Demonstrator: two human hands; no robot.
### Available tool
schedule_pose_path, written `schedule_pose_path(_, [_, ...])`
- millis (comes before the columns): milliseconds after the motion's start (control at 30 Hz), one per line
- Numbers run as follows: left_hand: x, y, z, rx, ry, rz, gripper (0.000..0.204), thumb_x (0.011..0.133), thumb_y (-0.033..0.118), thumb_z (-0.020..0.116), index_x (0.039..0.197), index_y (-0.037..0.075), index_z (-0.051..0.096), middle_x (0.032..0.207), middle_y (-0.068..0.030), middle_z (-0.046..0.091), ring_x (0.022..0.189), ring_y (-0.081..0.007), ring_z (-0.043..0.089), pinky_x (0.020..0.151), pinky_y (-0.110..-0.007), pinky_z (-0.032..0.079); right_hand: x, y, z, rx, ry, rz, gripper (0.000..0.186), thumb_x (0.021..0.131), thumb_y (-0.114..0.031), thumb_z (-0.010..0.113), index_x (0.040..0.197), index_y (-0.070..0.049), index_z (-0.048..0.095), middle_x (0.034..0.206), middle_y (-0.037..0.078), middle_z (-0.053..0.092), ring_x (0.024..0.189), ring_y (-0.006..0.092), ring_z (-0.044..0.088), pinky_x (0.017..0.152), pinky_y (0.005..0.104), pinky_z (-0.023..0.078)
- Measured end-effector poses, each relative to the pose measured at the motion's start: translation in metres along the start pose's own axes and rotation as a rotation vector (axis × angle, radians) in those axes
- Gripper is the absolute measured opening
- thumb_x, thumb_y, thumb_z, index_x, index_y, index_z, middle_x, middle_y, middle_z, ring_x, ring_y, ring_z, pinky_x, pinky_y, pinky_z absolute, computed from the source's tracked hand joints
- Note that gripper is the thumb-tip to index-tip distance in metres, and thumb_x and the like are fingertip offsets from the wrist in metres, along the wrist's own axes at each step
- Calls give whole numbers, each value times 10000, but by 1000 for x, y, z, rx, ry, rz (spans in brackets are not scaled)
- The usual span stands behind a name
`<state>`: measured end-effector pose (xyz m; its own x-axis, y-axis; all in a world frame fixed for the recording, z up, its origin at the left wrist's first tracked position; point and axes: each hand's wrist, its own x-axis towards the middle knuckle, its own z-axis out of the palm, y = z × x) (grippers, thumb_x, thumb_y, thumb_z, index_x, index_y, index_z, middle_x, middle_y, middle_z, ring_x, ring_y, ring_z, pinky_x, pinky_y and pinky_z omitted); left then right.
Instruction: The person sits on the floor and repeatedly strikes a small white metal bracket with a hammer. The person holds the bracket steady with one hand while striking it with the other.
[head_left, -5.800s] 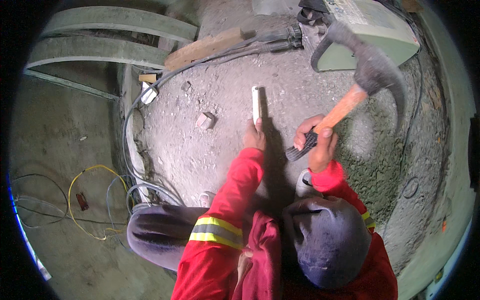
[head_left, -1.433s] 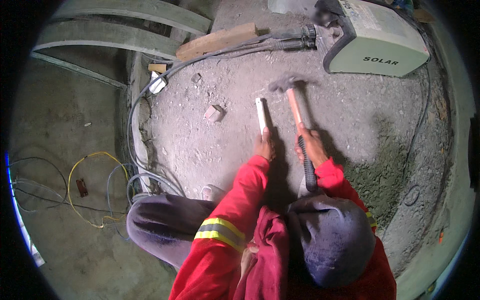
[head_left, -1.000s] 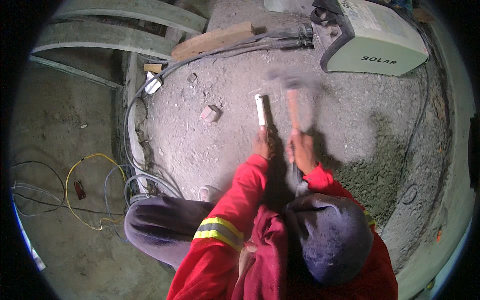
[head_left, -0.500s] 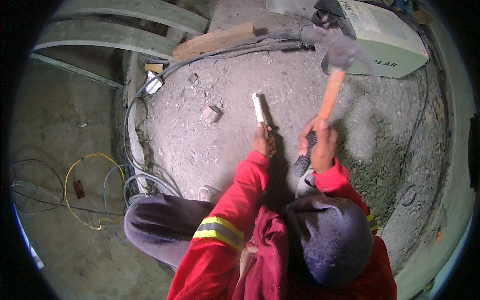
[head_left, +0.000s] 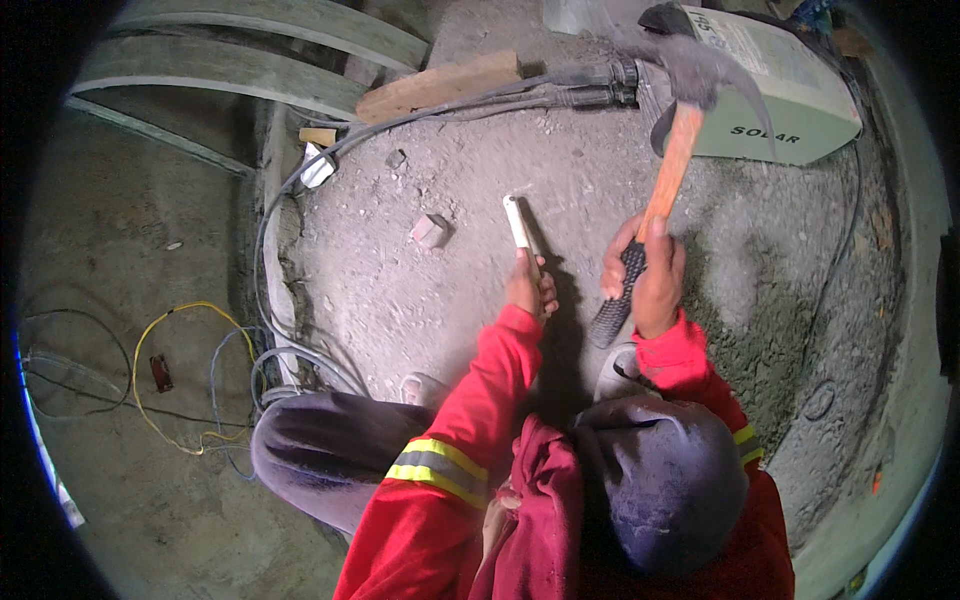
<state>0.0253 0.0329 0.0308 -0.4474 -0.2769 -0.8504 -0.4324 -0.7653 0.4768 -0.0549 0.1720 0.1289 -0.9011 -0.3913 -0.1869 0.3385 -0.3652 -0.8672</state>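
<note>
My left hand point(head_left: 527, 286) is closed around a slim white rod point(head_left: 516, 222) with a dark hole near its far end. The rod slants away from me over the dusty ground, and I cannot tell whether its tip touches. To the right, my right hand point(head_left: 655, 282) grips a claw hammer point(head_left: 671, 160) with an orange shaft and a black textured grip. The hammer's dark head is smeared by motion and overlaps the pale green box behind it. A pinkish stone chunk point(head_left: 430, 231) lies left of the rod.
The pale green box point(head_left: 790, 105) stands at the far right, with thick grey cables point(head_left: 450, 106) running left from it. A wooden block point(head_left: 440, 86) lies at the back. Yellow wire point(head_left: 140, 360) loops on the lower floor at left. Rough grey rubble point(head_left: 750, 350) lies at right.
The hammer's head has moved a little farther away and right, and my right hand has shifted slightly with it. My left hand still holds the rod in nearly the same place.
</note>
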Motion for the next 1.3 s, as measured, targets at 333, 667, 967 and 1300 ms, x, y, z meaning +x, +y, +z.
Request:
schedule_pose_path(333, [11,-11,-2,75,6,47,442,899,594,365,939,166,465,566,33,341,413,-94,277,384,-245,236,-4,50,-27,-197,-77,689,456,925,-463,426,737,-52,485,489,22,428,344,112,408,320,266,346])
schedule_pose_path(667, [8,-21,11,9,-92,-34,449,886,613,373,929,173,450,582,31,337,435,-100,300,396,-256,243,-16,22,-18,-117,62,54,480,947,-457,371,722,-41,455,516,26,432,390,118,419,375,256,351])
schedule_pose_path(967, [6,-21,-4,22,-84,-6,428,893,599,377,911,174,419,576,21,342,413,-102,283,374,-266,250,-7,27,-34,-211,14,569,482,912,-504,438,741,-56,478,501,25,440,336,107,398,317,266,357])
schedule_pose_path(1300, [5,-31,3,4,-115,-14,414,892,603,371,908,191,405,563,24,306,414,-101,258,378,-260,233,-32,45,-27,-198,64,188,466,952,-427,380,681,-57,465,516,10,443,399,102,414,384,252,342])
